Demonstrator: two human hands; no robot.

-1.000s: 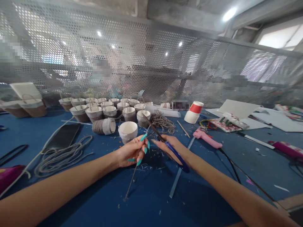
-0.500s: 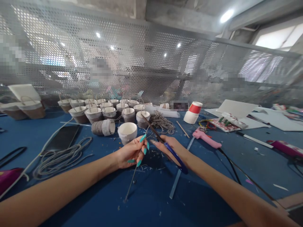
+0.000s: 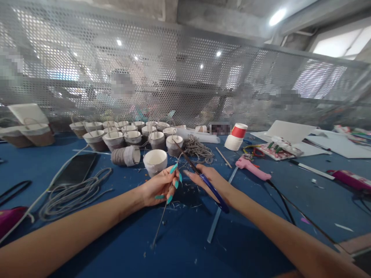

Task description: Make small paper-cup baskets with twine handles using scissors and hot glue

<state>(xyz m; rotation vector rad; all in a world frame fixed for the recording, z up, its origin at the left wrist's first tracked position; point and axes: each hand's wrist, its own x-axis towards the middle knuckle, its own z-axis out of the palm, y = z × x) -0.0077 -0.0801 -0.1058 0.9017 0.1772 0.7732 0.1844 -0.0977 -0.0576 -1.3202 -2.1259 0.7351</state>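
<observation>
Lying at left: a coil of grey cord [image 3: 77, 195], just beside a dark flat slab [image 3: 75, 170]. Next, an upright white-rimmed cup [image 3: 155, 162] just beyond the left hand [image 3: 160, 187], which pinches a thin cord [image 3: 160, 225], lower length slanting down. Right hand [image 3: 213, 179] grips blue-handled scissors [image 3: 216, 193], blades by the cord's upper end; contact unclear. Farther right, a pink glue gun [image 3: 255, 169] on the blue table [image 3: 116, 247].
</observation>
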